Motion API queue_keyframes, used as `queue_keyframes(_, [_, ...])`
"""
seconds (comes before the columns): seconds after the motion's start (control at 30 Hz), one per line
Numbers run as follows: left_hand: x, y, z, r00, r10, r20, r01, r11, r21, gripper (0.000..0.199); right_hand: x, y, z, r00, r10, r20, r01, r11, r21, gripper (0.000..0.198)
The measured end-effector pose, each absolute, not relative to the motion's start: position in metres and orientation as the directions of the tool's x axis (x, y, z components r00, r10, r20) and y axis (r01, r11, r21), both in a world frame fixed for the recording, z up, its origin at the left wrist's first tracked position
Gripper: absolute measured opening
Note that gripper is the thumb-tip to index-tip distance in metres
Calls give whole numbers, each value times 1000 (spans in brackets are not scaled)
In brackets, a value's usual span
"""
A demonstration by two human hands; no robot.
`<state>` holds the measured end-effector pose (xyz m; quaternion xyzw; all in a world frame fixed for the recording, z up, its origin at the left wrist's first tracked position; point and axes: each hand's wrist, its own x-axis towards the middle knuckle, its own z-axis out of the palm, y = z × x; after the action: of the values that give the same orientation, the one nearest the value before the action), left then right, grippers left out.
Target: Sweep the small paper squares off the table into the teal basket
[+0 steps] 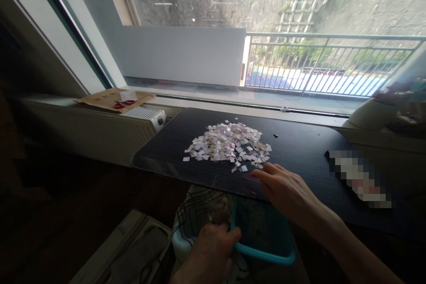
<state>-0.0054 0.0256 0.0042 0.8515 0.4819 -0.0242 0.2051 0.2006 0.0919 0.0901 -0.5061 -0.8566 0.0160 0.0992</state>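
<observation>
A heap of small pale square pieces (229, 140), like cut paper or film, lies on the dark tabletop (159, 142). My right hand (286, 186) is at the table's front edge, just short of the heap. Its fingers pinch a thin pink, see-through piece (252, 177) whose kind I cannot make out. Below the tabletop, my left hand (214, 248) curls round the left rim of a teal plastic basket (262, 255). The basket's inside is dim, with pale bits faintly visible. Left of it is a light-blue bin with a black-lined liner (189, 211), partly covered by my left hand.
A pixelated flat object (359, 177) lies on the table's right side. At the far left, red-handled scissors (124, 104) rest on brown paper (100, 99) beside a white radiator (146, 115). A window and railing (326, 66) stand behind. A box (133, 248) is at lower left.
</observation>
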Motion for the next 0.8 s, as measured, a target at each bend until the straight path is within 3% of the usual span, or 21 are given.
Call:
queue_keyframes(0.47, [-2,25,6,516,801,-304,849,-432,304,25,189,110,87,-322,933,159,932,343,-121,33])
queue_keyframes(0.8, [0,22,4,519,805,-288,847,-439,299,29,174,105,91,-477,868,138,832,497,-247,33])
